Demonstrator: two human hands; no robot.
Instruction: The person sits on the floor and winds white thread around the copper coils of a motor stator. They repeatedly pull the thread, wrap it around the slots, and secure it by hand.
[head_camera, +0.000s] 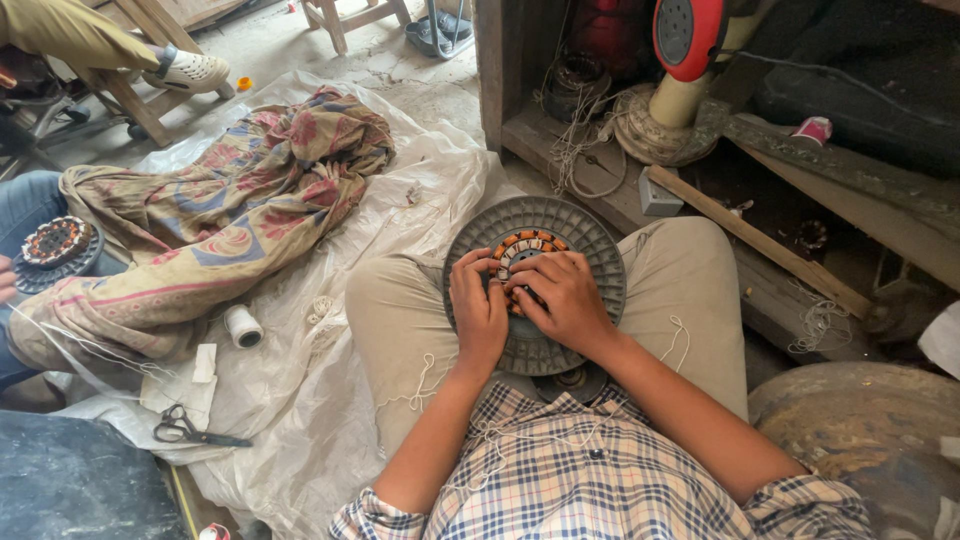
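Stator (527, 247) sits in grey disc (535, 285) on the lap | left hand (478, 312) and right hand (562, 300) both pinching its copper windings | risk: string (428, 378) snags, a coil could pull loose

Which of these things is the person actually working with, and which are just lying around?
In use:
left hand and right hand, both on the copper windings
grey round motor housing on the lap
white thread

Lying about:
scissors
thread spool
patterned cloth
plastic sheet
second winding, at another person's side
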